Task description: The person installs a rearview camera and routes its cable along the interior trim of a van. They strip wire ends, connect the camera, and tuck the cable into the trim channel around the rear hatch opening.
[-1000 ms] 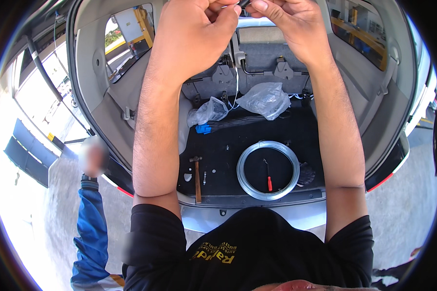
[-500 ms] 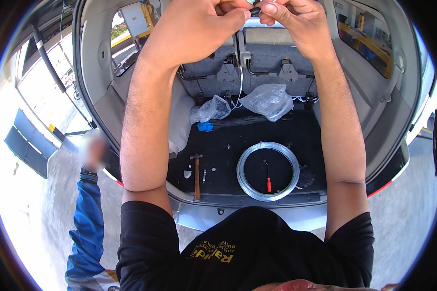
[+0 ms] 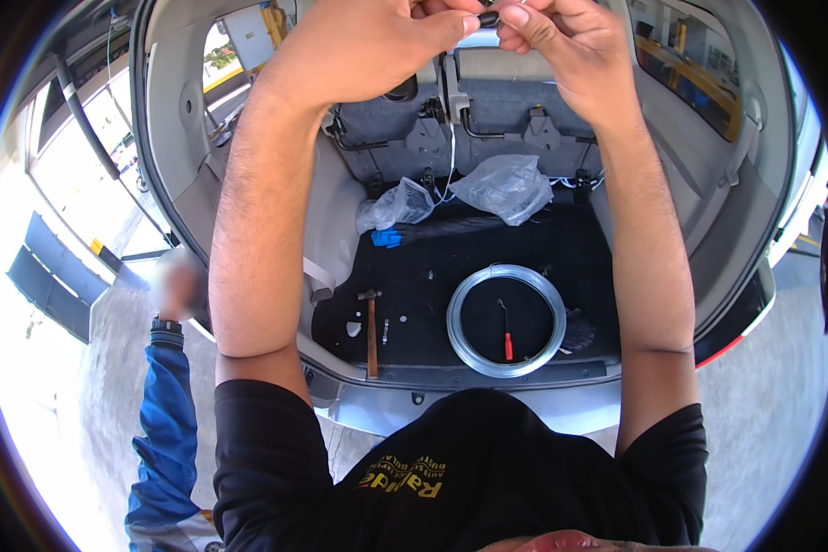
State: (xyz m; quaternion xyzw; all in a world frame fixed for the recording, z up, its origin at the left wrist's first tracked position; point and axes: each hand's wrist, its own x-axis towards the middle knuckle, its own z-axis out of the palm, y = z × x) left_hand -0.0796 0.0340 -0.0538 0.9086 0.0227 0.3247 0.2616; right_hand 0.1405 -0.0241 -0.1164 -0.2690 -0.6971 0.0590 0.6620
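We look down past our black shirt into the open rear of a vehicle, both bare arms stretched toward the top of the view. Our left hand (image 3: 386,41) pinches a small, black, rounded piece (image 3: 488,18) between thumb and fingertips, at the top edge, in the gap between our hands. Our right hand (image 3: 566,41) is curled, thumb against fingers, just beside the piece's right end; we cannot tell whether it grips it too, as the upper edge cuts off some fingers. Below, on the black cargo floor (image 3: 405,276), lies a round coil of silvery wire (image 3: 454,317), with a thin, red-handled hooked tool (image 3: 509,347) inside its ring. Left of the coil is a wooden-handled hammer (image 3: 372,336). Farther in, two crumpled clear plastic bags (image 3: 504,189) lie near upright grey seat backs (image 3: 501,101). At far left, a co-worker's blue sleeve (image 3: 166,432) shows.
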